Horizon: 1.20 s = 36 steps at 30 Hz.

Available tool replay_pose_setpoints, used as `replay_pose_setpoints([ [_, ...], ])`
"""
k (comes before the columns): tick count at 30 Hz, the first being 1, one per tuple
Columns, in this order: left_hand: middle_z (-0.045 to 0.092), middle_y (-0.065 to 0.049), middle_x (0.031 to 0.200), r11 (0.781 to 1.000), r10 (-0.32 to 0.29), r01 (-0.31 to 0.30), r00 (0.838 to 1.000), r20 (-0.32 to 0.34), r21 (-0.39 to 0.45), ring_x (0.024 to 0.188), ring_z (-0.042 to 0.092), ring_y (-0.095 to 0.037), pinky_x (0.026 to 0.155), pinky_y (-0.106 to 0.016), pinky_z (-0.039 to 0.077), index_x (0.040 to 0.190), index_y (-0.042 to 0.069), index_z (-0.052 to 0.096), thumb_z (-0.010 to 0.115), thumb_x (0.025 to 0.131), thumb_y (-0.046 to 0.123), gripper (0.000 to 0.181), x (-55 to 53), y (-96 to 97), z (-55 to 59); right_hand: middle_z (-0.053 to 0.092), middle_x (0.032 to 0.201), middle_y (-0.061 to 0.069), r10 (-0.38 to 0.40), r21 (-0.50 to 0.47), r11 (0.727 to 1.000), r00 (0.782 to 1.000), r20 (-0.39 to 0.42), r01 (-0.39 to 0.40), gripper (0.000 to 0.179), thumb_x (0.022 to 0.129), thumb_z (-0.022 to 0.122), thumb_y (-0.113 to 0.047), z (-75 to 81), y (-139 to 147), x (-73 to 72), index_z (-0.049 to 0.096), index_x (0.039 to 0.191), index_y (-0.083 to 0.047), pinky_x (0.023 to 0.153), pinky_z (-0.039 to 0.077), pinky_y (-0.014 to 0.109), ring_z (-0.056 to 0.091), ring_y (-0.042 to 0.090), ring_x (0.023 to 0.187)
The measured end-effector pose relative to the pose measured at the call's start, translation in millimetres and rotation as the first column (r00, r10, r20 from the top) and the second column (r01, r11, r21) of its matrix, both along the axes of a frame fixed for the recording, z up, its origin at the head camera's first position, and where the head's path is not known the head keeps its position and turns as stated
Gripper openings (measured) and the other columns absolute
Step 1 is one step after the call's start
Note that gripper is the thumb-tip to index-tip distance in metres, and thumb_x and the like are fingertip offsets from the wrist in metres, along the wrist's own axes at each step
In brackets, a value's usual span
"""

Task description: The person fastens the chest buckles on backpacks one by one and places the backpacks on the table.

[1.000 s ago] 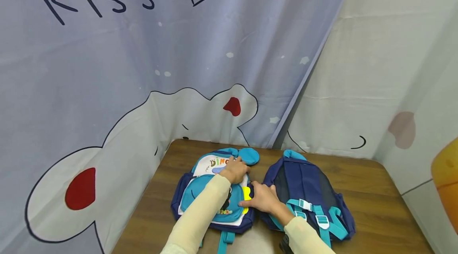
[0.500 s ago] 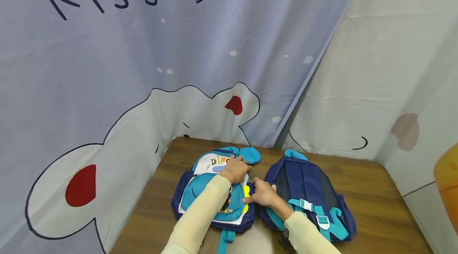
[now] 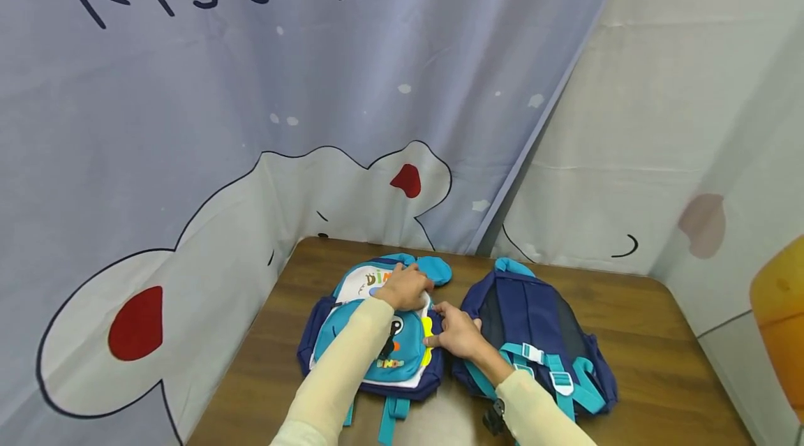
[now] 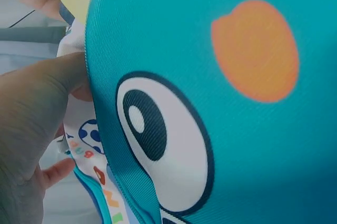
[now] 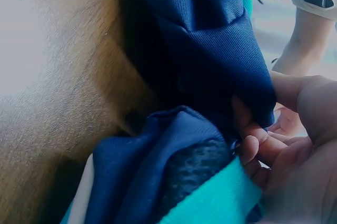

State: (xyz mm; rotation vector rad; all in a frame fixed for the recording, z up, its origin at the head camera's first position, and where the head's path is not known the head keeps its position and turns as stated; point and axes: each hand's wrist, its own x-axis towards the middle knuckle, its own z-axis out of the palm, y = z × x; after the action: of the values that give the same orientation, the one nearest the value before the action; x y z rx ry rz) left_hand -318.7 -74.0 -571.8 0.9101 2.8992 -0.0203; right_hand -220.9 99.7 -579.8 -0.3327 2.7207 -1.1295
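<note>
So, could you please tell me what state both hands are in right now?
Left hand: touching the dinosaur backpack; whether it grips cannot be told.
Right hand: closed, holding that backpack's navy side.

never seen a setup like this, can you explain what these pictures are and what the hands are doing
There's no machine: a person is working bare-handed. The wide picture comes from a camera worn on the head, the two close ones from cameras on each wrist. Two bags lie on the wooden table: a dinosaur backpack, front up, and a navy backpack, teal straps up. The right hand pinches the dinosaur backpack's navy side. The left hand touches its front; its exact grip is unclear.
</note>
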Motion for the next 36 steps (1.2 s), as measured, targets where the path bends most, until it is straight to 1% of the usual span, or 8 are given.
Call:
replay_pose_setpoints([
  [4,0.075,0.004,0.121,0.998,-0.007,0.006,1.0,0.014,0.069,0.124,0.057,-0.023,0.109,-0.056,0.043,0.115,0.026,0.079,0.072,0.095,0.023,0.022,0.7,-4.3,8.3,0.059,0.074,-0.002,-0.003,-0.021,1.0,1.0,-0.02,0.002,0.07,0.076,0.096,-0.027,8.9,1,3.0,0.064,0.135,-0.005,0.083,0.026,0.052,0.055,0.016,0.073],
  [8,0.075,0.005,0.119,0.992,-0.012,0.012,1.0,-0.002,0.126,0.122,0.056,-0.022,0.106,-0.056,0.045,0.112,0.026,0.079,0.072,0.094,0.022,0.02,3.0,-11.2,17.0,0.056,0.069,-0.004,0.005,-0.024,1.0,0.999,-0.054,-0.006,0.072,0.075,0.095,-0.028,21.0,-2,6.2,0.064,0.136,-0.005,0.082,0.026,0.051,0.053,0.015,0.068],
  [13,0.075,0.005,0.121,0.984,-0.015,0.016,1.0,-0.009,0.178,0.124,0.057,-0.023,0.103,-0.054,0.046,0.109,0.025,0.078,0.073,0.094,0.02,0.017,8.4,-17.9,28.9,0.055,0.068,-0.005,0.017,-0.012,1.0,0.997,-0.077,-0.018,0.073,0.076,0.094,-0.028,36.3,-6,10.2,0.064,0.138,-0.005,0.081,0.027,0.05,0.053,0.014,0.066],
  [16,0.075,0.004,0.12,0.979,-0.018,0.017,1.0,0.001,0.205,0.124,0.057,-0.024,0.105,-0.055,0.046,0.108,0.024,0.078,0.072,0.094,0.018,0.016,10.8,-19.2,35.4,0.056,0.068,-0.005,0.02,-0.005,1.0,0.996,-0.087,-0.02,0.073,0.076,0.094,-0.028,43.3,-7,11.7,0.064,0.138,-0.005,0.081,0.027,0.049,0.053,0.014,0.065],
  [20,0.075,0.003,0.119,0.971,-0.018,0.016,1.0,0.008,0.239,0.124,0.056,-0.024,0.108,-0.057,0.045,0.108,0.023,0.077,0.072,0.094,0.017,0.016,10.4,-19.9,40.5,0.056,0.068,-0.006,0.013,0.002,1.0,0.994,-0.11,-0.013,0.073,0.076,0.094,-0.028,50.6,-7,12.9,0.064,0.139,-0.005,0.079,0.027,0.047,0.053,0.013,0.066],
  [24,0.075,0.003,0.118,0.96,-0.024,0.026,1.0,-0.014,0.277,0.122,0.058,-0.023,0.106,-0.053,0.047,0.11,0.022,0.078,0.073,0.094,0.018,0.017,11.1,-21.5,43.0,0.056,0.067,-0.007,0.011,0.004,1.0,0.991,-0.131,-0.011,0.072,0.077,0.093,-0.028,56.4,-8,14.3,0.064,0.139,-0.006,0.078,0.027,0.046,0.053,0.011,0.065],
  [29,0.075,0.0,0.119,0.931,-0.025,0.023,1.0,0.002,0.364,0.119,0.061,-0.023,0.105,-0.045,0.052,0.114,0.017,0.077,0.072,0.095,0.015,0.021,11.1,-23.0,47.6,0.055,0.066,-0.007,0.007,-0.005,1.0,0.988,-0.155,-0.008,0.071,0.078,0.091,-0.025,62.6,-8,13.4,0.063,0.141,-0.006,0.078,0.026,0.045,0.053,0.011,0.064],
  [36,0.074,-0.002,0.116,0.867,-0.012,-0.001,1.0,0.023,0.499,0.121,0.061,-0.024,0.109,-0.044,0.051,0.112,0.013,0.075,0.071,0.095,0.009,0.017,10.0,-27.8,50.9,0.053,0.072,-0.006,0.021,-0.014,1.0,0.979,-0.202,-0.024,0.071,0.08,0.085,-0.019,71.2,-11,16.8,0.06,0.146,-0.009,0.077,0.024,0.044,0.051,0.011,0.066],
])
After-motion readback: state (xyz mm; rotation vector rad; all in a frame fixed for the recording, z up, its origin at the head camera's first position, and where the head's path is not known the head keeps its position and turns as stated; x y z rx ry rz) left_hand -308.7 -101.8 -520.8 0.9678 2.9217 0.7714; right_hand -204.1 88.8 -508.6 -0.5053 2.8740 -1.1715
